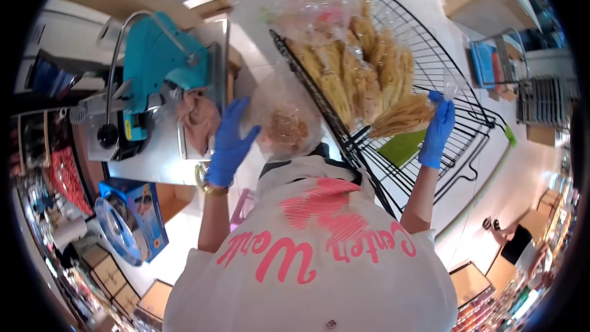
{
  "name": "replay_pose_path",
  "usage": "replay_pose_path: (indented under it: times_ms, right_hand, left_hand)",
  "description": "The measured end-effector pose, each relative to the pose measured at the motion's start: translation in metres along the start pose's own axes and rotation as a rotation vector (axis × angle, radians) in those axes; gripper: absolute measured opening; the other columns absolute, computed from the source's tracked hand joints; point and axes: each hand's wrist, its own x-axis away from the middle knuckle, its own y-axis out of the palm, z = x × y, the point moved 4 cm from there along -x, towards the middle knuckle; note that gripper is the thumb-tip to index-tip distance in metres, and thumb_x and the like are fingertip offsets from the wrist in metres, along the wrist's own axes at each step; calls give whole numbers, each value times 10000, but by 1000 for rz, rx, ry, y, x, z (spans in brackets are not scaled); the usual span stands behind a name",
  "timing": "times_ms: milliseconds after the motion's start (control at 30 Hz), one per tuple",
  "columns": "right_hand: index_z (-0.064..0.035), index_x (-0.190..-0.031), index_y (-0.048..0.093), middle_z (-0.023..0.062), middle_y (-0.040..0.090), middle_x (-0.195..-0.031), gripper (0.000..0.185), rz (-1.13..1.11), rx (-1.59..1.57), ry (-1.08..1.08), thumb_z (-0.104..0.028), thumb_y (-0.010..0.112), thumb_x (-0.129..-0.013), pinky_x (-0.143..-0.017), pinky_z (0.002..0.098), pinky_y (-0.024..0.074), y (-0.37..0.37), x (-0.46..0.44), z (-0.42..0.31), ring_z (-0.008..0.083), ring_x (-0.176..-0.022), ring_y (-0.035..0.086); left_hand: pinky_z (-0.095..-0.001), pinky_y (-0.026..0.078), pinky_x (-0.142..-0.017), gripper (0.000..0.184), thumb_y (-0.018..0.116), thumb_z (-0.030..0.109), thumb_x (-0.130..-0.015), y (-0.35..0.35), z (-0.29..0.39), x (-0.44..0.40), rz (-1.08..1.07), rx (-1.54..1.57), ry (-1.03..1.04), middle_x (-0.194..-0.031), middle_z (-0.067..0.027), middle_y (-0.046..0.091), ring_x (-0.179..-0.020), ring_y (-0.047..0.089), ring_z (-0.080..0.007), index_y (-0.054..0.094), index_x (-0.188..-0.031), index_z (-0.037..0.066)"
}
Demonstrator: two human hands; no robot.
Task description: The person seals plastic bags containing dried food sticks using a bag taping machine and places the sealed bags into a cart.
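Observation:
My right hand [437, 132], in a blue glove, grips the end of a bag with a bundle of dried yellowish strips [402, 117] over a black wire rack [427, 43]. Several similar packed bundles [350, 67] lie on the rack, with clear plastic bags [319, 12] at its far end. My left hand [230, 147], also gloved in blue, is held with its fingers apart and nothing in it. Just right of it is a clear plastic bag [286, 123] with brownish contents. A green flat piece [402, 147] shows below the held bundle.
On the left, a steel table [157, 171] carries a teal machine [150, 55] and a brownish cloth [198, 120]. A blue box [144, 209] and a round fan-like object [120, 224] stand below. Another person [519, 243] is at the far right.

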Motion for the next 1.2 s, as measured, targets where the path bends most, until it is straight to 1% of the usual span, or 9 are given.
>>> replay_pose_path:
  times_ms: [267,400,533,667,800,833,967,1033,1200]
  right_hand:
    - [19,-1022,562,95,599,-970,322,-183,267,-48,-251,403,-946,-841,294,390,47,30,136,163,-901,525]
    - [31,-1045,556,97,601,-1002,312,-275,262,61,-239,456,-926,-854,290,394,76,36,181,172,-925,531]
    - [15,-1174,498,131,557,-1105,331,-289,333,-30,-148,513,-887,-893,290,386,95,28,204,212,-1007,523]
    - [9,-1167,458,110,542,-1085,336,-252,140,-264,-25,488,-834,-918,303,377,131,54,73,213,-1024,509]
    - [2,-911,591,140,592,-935,175,-1101,-143,-73,-37,495,-769,-843,320,435,199,121,53,243,-897,571]
    - [-1,-886,601,154,602,-902,168,-1221,178,-214,-78,507,-769,-810,329,449,210,133,82,265,-865,582]
    - [-21,-876,626,180,621,-892,227,-1700,984,-577,-190,507,-783,-766,361,476,256,171,203,302,-848,603]
    - [-20,-874,627,190,623,-899,266,-1649,1111,-284,-231,485,-794,-789,380,472,266,180,294,317,-881,604]
    - [-36,-1112,545,187,572,-1034,381,-1618,1299,-10,-215,538,-776,-826,438,461,248,210,334,338,-950,577]
  left_hand:
    - [-420,408,-922,782,683,349,-702,130,-55,18,-327,-406,-312,-1296,-224,400,-1217,383,-342,320,-1331,61]
    - [-416,470,-803,650,603,384,-762,162,-95,41,-392,-758,-149,-1235,-272,429,-1013,549,-347,374,-1291,85]
    - [-426,482,-672,350,549,327,-816,138,-143,57,-447,-408,-392,-925,-190,605,-776,604,-342,547,-1032,51]
    - [-411,451,-630,344,485,329,-887,114,-137,52,-208,-7,-391,-737,-183,614,-710,579,-370,604,-812,14]
    - [-313,455,-647,273,497,229,-898,127,-126,64,-35,353,-433,-768,-144,628,-676,580,-184,604,-921,-21]
    - [-334,478,-673,285,518,245,-891,123,-113,63,-48,424,-491,-835,-215,624,-786,625,-320,614,-931,-20]
    - [-327,463,-628,248,524,192,-889,126,-94,69,51,466,-461,-769,-188,628,-680,615,-268,602,-895,-43]
    - [-321,451,-603,242,522,188,-890,131,-94,72,18,478,-471,-727,-169,614,-637,592,-246,595,-879,-43]
    - [-310,414,-539,230,513,175,-894,125,-89,71,-89,542,-576,-633,-135,565,-549,535,-197,575,-827,-35]
